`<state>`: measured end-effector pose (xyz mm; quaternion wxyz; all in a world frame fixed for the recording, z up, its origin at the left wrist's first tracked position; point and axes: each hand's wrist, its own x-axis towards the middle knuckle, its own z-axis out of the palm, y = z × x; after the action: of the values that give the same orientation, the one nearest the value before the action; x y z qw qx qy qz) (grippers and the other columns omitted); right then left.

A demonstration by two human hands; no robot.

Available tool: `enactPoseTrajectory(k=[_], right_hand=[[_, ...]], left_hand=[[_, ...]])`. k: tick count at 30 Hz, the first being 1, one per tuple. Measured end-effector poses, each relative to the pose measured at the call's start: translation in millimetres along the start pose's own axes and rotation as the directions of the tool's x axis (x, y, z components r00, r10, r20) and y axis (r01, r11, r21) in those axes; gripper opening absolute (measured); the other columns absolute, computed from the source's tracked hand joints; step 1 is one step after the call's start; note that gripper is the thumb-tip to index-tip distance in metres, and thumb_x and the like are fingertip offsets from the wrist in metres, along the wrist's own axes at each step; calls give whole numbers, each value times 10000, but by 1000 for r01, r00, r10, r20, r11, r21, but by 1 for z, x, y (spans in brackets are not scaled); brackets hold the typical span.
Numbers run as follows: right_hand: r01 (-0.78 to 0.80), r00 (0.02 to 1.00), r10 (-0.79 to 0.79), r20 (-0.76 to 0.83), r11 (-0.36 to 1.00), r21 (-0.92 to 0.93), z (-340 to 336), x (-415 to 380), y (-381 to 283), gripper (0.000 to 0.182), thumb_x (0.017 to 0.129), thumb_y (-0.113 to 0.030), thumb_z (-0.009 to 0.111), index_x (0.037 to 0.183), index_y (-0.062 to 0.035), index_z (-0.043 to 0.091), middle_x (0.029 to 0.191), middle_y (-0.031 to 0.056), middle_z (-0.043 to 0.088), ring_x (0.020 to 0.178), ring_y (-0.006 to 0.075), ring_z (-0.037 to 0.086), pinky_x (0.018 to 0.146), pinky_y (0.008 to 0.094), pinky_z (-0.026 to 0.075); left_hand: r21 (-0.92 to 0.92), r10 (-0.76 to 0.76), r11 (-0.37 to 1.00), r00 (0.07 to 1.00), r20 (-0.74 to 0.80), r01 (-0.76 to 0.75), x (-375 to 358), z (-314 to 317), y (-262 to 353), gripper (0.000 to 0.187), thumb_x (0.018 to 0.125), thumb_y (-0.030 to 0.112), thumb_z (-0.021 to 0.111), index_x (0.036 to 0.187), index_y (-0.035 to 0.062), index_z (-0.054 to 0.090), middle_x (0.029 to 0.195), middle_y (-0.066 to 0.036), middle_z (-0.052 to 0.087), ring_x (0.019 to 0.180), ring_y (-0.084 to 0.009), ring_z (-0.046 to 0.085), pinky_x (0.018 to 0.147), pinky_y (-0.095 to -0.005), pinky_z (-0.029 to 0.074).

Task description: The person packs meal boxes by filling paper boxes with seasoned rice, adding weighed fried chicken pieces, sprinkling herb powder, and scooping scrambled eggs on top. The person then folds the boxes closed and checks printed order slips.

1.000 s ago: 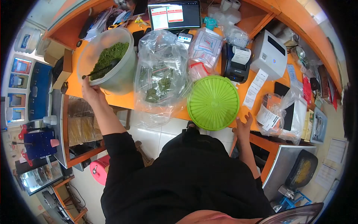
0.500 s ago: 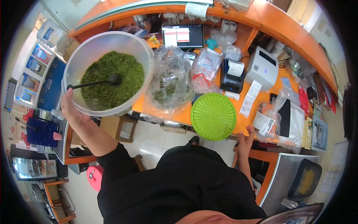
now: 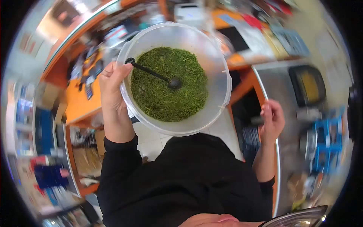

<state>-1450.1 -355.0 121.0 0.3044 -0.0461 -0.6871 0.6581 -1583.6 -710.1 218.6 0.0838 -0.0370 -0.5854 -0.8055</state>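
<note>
My left hand (image 3: 113,81) is closed on the left rim of a large translucent plastic tub (image 3: 219,85), which it holds up in front of my body. Finely chopped green leaves (image 3: 170,106) cover the tub's bottom. A black long-handled scoop (image 3: 153,72) rests inside, its round end on the leaves and its handle tip at the rim beside my left thumb. Away from the tub, my right hand (image 3: 273,121) hovers near the steel-topped counter at right, fingers loosely curled and somewhat apart, with nothing visible in them.
An orange desk (image 3: 85,102) with scattered items curves around the far side. To the right is a steel-topped counter (image 3: 270,81) bearing a black tray-like item (image 3: 308,87). A blue plastic crate (image 3: 329,145) stands beyond it. Blue-fronted shelving (image 3: 45,126) is at left.
My view has swung right. The tub has come off the desk side to in front of me, carried by my left hand. My right hand has moved from the desk edge to beside the steel-topped counter.
</note>
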Motion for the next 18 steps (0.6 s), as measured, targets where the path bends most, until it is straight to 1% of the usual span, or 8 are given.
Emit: enactPoseTrajectory(k=[3, 4, 6, 7, 8, 13, 17, 18], right_hand=[[172, 977, -130, 168, 949, -264, -23, -9, -68, 159, 849, 6, 604, 996, -14, 658, 806, 53, 628, 687, 76, 562, 612, 203, 426], [287, 937, -152, 315, 849, -443, 101, -23, -144, 149, 848, -28, 611, 987, -18, 663, 786, 71, 631, 653, 90, 568, 592, 204, 425], [160, 910, 159, 384, 718, -677, 174, -18, -181, 279, 859, -246, 635, 1051, -44, 651, 868, 134, 662, 732, 230, 643, 643, 330, 494], [152, 910, 247, 333, 548, -822, 229, -25, -190, 342, 854, -321, 636, 1072, -57, 646, 903, 154, 668, 772, 282, 658, 672, 383, 510], [179, 935, 153, 319, 573, -800, 254, -26, -183, 495, 804, -417, 662, 1144, -62, 604, 748, 162, 648, 678, 325, 623, 625, 416, 476], [-26, 983, 177, 48, 393, -919, 319, -42, -204, 240, 873, -269, 565, 869, -42, 641, 744, 167, 640, 729, 375, 614, 680, 465, 482], [-186, 982, 21, -186, 248, -951, 375, -83, -249, 252, 922, -233, 499, 862, -39, 648, 755, 165, 638, 724, 337, 626, 668, 427, 487], [-288, 956, 120, -266, 239, -927, 257, -62, -209, 243, 927, -229, 499, 898, -46, 657, 766, 154, 643, 725, 320, 631, 670, 405, 491]], left_hand=[[-18, -139, 989, 961, 239, 147, -25, 67, -42, 154, 777, 33, 661, 675, 75, 553, 691, -33, 625, 546, -66, 535, 521, -207, 415], [-57, -111, 990, 957, 270, 131, 8, -17, 33, 161, 779, 37, 665, 673, 75, 550, 688, -28, 619, 547, -62, 527, 521, -206, 408], [-73, -182, 972, 909, 375, 224, 19, -15, 43, 176, 785, 44, 672, 669, 74, 544, 682, -18, 609, 548, -55, 510, 520, -204, 395], [-68, -188, 964, 836, 516, 259, 34, -35, 48, 211, 799, 46, 680, 657, 79, 527, 672, 0, 586, 550, -41, 473, 515, -204, 369], [-61, -199, 958, 803, 561, 280, 38, -42, 58, 234, 816, 29, 673, 653, 79, 513, 669, 11, 568, 555, -32, 444, 515, -203, 349], [-73, -261, 883, 613, 746, 464, 55, -52, 97, 224, 824, -8, 650, 654, 63, 524, 703, -10, 601, 603, -37, 494, 570, -191, 381], [-1, -228, 896, 463, 857, 444, 97, -98, 134, 227, 789, -16, 679, 639, 70, 532, 665, 27, 566, 576, -22, 445, 549, -179, 328], [6, -211, 907, 442, 872, 421, 68, 3, 53, 231, 784, -15, 684, 636, 71, 530, 655, 36, 552, 570, -20, 430, 544, -181, 316]])
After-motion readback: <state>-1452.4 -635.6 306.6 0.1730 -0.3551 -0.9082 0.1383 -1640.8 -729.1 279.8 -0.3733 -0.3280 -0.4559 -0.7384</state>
